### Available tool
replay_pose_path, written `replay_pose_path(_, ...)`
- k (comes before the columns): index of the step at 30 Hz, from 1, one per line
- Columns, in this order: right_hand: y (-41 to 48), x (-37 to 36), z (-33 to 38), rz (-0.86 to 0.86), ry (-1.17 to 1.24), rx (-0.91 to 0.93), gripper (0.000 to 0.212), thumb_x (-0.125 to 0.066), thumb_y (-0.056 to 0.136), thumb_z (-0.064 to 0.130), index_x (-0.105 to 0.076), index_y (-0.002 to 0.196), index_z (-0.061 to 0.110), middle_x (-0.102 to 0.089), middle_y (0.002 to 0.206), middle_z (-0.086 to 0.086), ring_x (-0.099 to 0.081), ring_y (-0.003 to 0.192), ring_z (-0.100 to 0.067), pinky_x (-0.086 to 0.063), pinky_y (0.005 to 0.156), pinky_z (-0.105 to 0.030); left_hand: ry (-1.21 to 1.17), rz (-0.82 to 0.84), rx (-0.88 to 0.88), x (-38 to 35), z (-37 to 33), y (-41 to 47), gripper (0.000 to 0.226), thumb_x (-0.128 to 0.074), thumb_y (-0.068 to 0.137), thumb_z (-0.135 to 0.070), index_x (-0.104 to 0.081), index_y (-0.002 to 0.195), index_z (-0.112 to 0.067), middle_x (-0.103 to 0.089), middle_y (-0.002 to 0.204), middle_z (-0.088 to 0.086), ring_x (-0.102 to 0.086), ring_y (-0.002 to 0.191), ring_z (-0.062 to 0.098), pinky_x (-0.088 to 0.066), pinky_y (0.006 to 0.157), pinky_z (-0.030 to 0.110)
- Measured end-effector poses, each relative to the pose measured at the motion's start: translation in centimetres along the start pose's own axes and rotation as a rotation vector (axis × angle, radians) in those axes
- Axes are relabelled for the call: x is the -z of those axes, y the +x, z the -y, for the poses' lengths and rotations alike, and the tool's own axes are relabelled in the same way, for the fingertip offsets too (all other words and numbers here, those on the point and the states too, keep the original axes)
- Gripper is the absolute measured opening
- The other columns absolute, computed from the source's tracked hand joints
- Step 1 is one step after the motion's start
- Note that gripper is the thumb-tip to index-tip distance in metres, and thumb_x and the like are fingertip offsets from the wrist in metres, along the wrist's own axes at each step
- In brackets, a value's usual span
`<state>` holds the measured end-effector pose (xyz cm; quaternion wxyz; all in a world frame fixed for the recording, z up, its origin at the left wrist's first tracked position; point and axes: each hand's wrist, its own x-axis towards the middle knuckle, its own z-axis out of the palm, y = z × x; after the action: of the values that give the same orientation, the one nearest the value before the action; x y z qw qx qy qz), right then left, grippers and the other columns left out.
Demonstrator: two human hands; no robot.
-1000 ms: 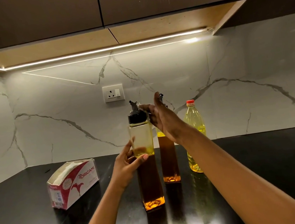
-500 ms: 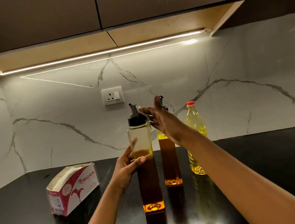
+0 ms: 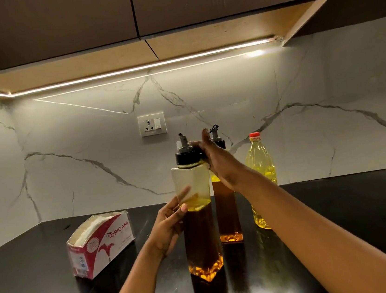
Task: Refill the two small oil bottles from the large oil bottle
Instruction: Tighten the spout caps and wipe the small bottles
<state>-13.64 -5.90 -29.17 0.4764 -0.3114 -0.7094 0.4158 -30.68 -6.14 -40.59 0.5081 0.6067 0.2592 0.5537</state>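
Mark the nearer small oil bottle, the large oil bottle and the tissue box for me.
Nearer small oil bottle [image 3: 201,233]: head view, on its oil-filled lower body.
Large oil bottle [image 3: 259,160]: head view, on its clear upper body below the red cap.
Tissue box [image 3: 102,247]: head view, on its printed long side.

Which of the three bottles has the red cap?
The round bottle at far right, untouched. The near square bottle, held by the left hand, and the far square bottle behind it have black spout caps.
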Motion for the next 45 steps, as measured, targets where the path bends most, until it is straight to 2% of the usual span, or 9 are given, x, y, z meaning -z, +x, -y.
replay_pose_path(9,-0.1,0.3,0.9,-0.055,-0.071,0.071,0.053,-0.027,0.097,0.054,-0.056,0.122,0.017,-0.054,0.131,-0.015,-0.046,0.125,-0.028,-0.028,0.112,-0.048,0.329,-0.199,-0.222,-2.5,0.6,-0.8,0.094,-0.087,0.050,-0.055,-0.040,0.131,-0.050,-0.066,0.120,0.003,-0.067,0.106,0.019,-0.055,0.087,0.037)
replay_pose_path(15,-0.2,0.1,2.0,-0.025,-0.142,0.054,0.067,-0.019,0.096,0.058,-0.044,0.139,0.013,-0.046,0.141,-0.014,-0.038,0.133,-0.026,-0.021,0.116,-0.043,0.250,-0.115,-0.181,-2.0,0.4,-0.5,0.102,-0.089,0.052,-0.049,-0.038,0.139,-0.036,-0.068,0.118,0.010,-0.065,0.110,0.026,-0.054,0.091,0.039)
replay_pose_path(20,0.9,-0.3,2.1,0.040,0.091,0.002,0.063,-0.019,0.094,0.062,-0.061,0.103,0.015,-0.061,0.114,-0.019,-0.058,0.108,-0.029,-0.041,0.104,-0.042,0.194,-0.083,-0.131,-1.5,0.5,-0.4,0.106,-0.089,0.055,-0.045,-0.035,0.144,-0.028,-0.065,0.122,0.014,-0.062,0.114,0.030,-0.054,0.092,0.042)
replay_pose_path(26,-0.7,2.2,-0.1,-0.034,0.355,0.113,0.061,-0.017,0.098,0.052,-0.064,0.098,0.013,-0.069,0.094,-0.002,-0.062,0.087,-0.013,-0.042,0.085,-0.027,0.142,-0.066,-0.097,-1.0,1.0,-0.1,0.096,-0.089,0.055,-0.044,-0.044,0.139,-0.025,-0.064,0.125,0.013,-0.061,0.114,0.033,-0.056,0.086,0.041)
replay_pose_path(31,1.2,0.9,1.9,0.049,0.110,0.000,0.066,-0.017,0.095,0.061,-0.062,0.102,0.013,-0.063,0.113,-0.016,-0.056,0.114,-0.030,-0.034,0.110,-0.041,0.144,-0.049,-0.098,-1.0,1.2,0.2,0.096,-0.088,0.058,-0.043,-0.042,0.140,-0.023,-0.063,0.126,0.014,-0.062,0.114,0.032,-0.055,0.088,0.041)
replay_pose_path(35,1.1,1.1,1.8,0.051,0.245,-0.026,0.072,-0.016,0.093,0.062,-0.060,0.110,0.007,-0.062,0.114,-0.018,-0.057,0.112,-0.031,-0.038,0.107,-0.040,0.143,-0.055,-0.101,-1.3,1.3,0.3,0.094,-0.088,0.058,-0.045,-0.044,0.138,-0.021,-0.065,0.122,0.015,-0.062,0.113,0.033,-0.056,0.086,0.041)
replay_pose_path(39,-1.2,1.6,-0.1,-0.005,0.416,0.101,0.056,-0.017,0.099,0.049,-0.062,0.105,0.016,-0.067,0.103,-0.004,-0.059,0.104,-0.018,-0.043,0.095,-0.029,0.143,-0.051,-0.088,-1.3,1.3,0.4,0.094,-0.088,0.056,-0.047,-0.047,0.135,-0.019,-0.065,0.122,0.014,-0.063,0.112,0.033,-0.057,0.085,0.039)
replay_pose_path(42,-2.5,0.7,-1.7,-0.081,0.238,0.173,0.034,-0.032,0.101,0.036,-0.059,0.118,0.025,-0.061,0.120,0.000,-0.050,0.121,-0.018,-0.037,0.105,-0.035,0.118,-0.054,-0.095,-1.1,1.4,0.3,0.091,-0.087,0.058,-0.042,-0.046,0.136,-0.020,-0.064,0.124,0.014,-0.063,0.111,0.031,-0.057,0.084,0.039)
replay_pose_path(45,-3.4,-0.4,-3.4,-0.182,0.066,0.262,0.038,-0.040,0.100,0.017,-0.046,0.135,0.033,-0.046,0.142,0.009,-0.040,0.131,-0.008,-0.034,0.110,-0.034,0.107,-0.074,-0.088,-1.2,1.5,0.1,0.098,-0.088,0.057,-0.045,-0.043,0.140,-0.020,-0.065,0.123,0.011,-0.064,0.111,0.030,-0.058,0.082,0.037)
